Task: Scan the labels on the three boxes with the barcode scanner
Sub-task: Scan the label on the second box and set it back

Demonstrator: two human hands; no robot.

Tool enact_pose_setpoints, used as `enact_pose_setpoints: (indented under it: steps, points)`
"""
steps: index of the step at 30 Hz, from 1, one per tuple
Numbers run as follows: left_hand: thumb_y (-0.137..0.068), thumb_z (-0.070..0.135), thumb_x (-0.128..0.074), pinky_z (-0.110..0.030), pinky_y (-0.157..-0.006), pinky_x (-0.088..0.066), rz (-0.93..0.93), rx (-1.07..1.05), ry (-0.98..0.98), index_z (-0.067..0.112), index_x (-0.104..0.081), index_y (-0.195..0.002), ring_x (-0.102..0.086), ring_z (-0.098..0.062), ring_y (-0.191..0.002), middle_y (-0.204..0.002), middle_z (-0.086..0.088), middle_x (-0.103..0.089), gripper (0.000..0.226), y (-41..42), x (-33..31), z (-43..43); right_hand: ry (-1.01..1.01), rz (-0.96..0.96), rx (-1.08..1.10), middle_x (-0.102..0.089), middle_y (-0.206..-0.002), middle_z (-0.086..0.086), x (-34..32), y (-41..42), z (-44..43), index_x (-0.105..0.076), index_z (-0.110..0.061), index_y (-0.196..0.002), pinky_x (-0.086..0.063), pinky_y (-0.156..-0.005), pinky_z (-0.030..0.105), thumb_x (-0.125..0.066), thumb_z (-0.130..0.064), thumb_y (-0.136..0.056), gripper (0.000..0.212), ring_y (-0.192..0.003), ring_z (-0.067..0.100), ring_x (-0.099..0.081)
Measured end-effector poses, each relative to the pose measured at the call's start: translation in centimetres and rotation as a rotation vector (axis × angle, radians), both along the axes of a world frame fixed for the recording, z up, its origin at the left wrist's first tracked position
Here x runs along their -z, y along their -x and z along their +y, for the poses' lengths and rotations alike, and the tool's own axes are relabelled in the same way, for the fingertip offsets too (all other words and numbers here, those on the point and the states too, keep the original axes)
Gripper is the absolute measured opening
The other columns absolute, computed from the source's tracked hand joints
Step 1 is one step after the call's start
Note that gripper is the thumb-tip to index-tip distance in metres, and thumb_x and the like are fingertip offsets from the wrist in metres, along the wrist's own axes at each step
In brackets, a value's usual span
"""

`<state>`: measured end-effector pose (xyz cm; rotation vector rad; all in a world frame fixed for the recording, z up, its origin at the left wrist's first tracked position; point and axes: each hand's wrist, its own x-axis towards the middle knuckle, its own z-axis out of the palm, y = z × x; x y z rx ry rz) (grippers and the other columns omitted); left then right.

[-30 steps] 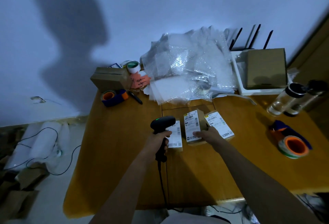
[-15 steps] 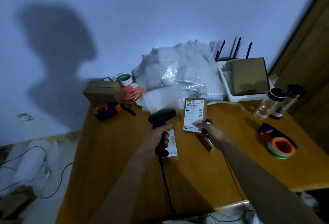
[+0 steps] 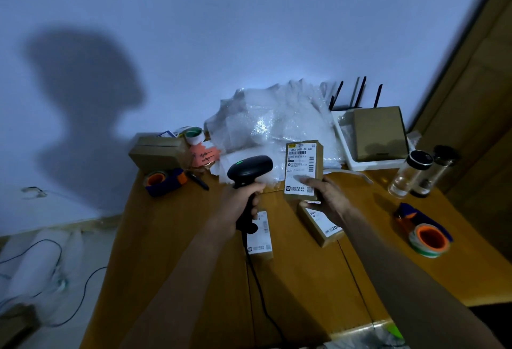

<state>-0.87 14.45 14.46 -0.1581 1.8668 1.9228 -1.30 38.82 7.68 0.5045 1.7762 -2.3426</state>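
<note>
My left hand [image 3: 242,204] grips the handle of a black corded barcode scanner [image 3: 249,170], whose head shows a green light and points right. My right hand [image 3: 328,200] holds a small brown box [image 3: 303,167] upright above the table, its white label facing me, just right of the scanner head. A second labelled box [image 3: 260,238] lies flat on the wooden table [image 3: 171,238] below my left hand. The third labelled box [image 3: 321,225] lies flat under my right hand, partly hidden by it.
Bubble wrap [image 3: 271,124] is heaped at the table's back. A cardboard box [image 3: 159,152] and a tape dispenser [image 3: 163,179] sit back left. A white tray with a brown box [image 3: 378,134], two bottles [image 3: 412,172] and tape rolls [image 3: 428,239] are on the right.
My right hand lifted the middle box off the table and stood it upright beside the scanner head. The scanner has risen a little in my left hand.
</note>
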Motion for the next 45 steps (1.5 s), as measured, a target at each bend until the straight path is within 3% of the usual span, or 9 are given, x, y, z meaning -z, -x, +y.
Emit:
enact_pose_setpoints:
  steps: [5,13,26,45]
  points:
    - [-0.085,0.028,-0.079,-0.03,-0.053,-0.046,0.003,-0.021,-0.015,0.011,-0.067,-0.079,-0.048,-0.017,-0.048,-0.059,-0.002,-0.053,0.021,0.0,0.1,-0.2,-0.045,0.004,0.016,-0.079,-0.114,0.01,-0.7,-0.4,-0.8,-0.062,-0.018,-0.128,-0.066,-0.071,0.04,-0.087,-0.044,-0.068,0.069,-0.1,0.028,-0.078]
    - [-0.09,0.025,-0.076,-0.027,-0.049,-0.046,-0.001,0.006,-0.003,0.009,-0.063,-0.08,-0.047,-0.016,-0.046,-0.057,-0.002,-0.052,0.023,-0.9,0.2,-0.4,-0.107,-0.017,-0.054,-0.08,-0.111,0.005,0.3,-0.7,-1.1,-0.066,-0.023,-0.123,-0.059,-0.095,0.056,-0.092,-0.032,-0.07,0.06,-0.108,0.03,-0.075]
    - [-0.093,0.022,-0.074,-0.026,-0.048,-0.046,0.008,0.024,0.02,0.012,-0.058,-0.066,-0.048,-0.015,-0.045,-0.054,-0.002,-0.051,0.032,-2.0,0.6,-0.5,-0.075,-0.002,-0.021,-0.079,-0.115,0.004,0.6,-0.3,-1.4,-0.065,-0.021,-0.125,-0.059,-0.094,0.055,-0.09,-0.024,-0.075,0.056,-0.108,0.028,-0.075]
    - [-0.092,0.024,-0.074,-0.026,-0.047,-0.046,-0.028,0.031,0.052,0.012,-0.054,-0.06,-0.047,-0.016,-0.044,-0.053,-0.003,-0.049,0.04,-1.3,0.7,-0.2,-0.056,0.002,-0.025,-0.077,-0.12,0.005,1.6,0.1,-1.2,-0.063,-0.024,-0.13,-0.061,-0.092,0.052,-0.087,-0.028,-0.079,0.057,-0.11,0.028,-0.075]
